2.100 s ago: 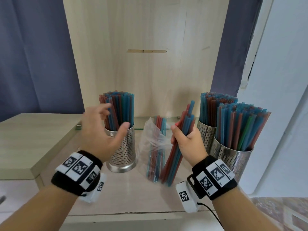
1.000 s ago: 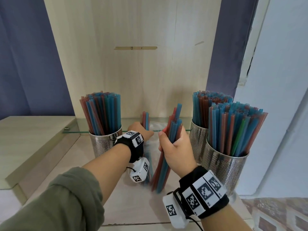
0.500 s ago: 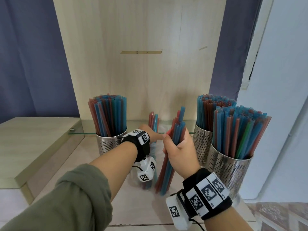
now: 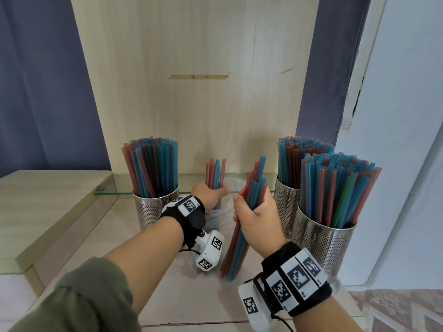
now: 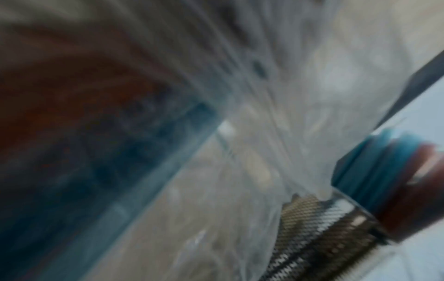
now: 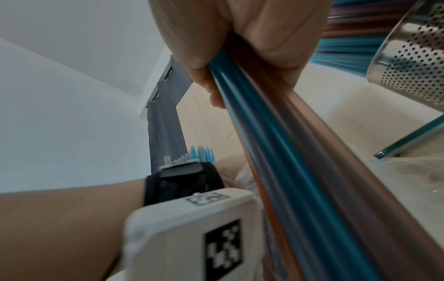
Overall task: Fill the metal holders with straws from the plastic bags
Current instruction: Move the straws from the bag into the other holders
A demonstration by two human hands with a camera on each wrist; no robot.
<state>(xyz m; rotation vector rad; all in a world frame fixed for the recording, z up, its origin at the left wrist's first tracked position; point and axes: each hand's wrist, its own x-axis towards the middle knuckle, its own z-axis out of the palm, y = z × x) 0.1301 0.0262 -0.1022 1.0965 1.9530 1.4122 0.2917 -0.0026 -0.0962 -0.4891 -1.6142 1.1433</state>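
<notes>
My right hand [image 4: 251,212] grips a bundle of red and blue straws [image 4: 255,183], tilted, its lower end near the shelf; the right wrist view shows my right hand [image 6: 240,38] curled round the bundle [image 6: 288,152]. My left hand [image 4: 211,192] reaches forward and holds the clear plastic bag [image 5: 264,95], with a few straws [image 4: 214,173] standing up above it; its fingers are hidden. Three perforated metal holders stand packed with straws: one at the left [image 4: 153,212], one at the back right [image 4: 285,204], one at the front right [image 4: 323,243].
A glass shelf edge [image 4: 115,194] runs behind the holders, in front of a wooden back panel [image 4: 191,104]. A raised wooden ledge [image 4: 48,200] lies to the left. A white wall [image 4: 395,140] closes the right side.
My left hand left the left holder, crossed to the middle and took hold of the bag. My right hand keeps its bundle in nearly the same place.
</notes>
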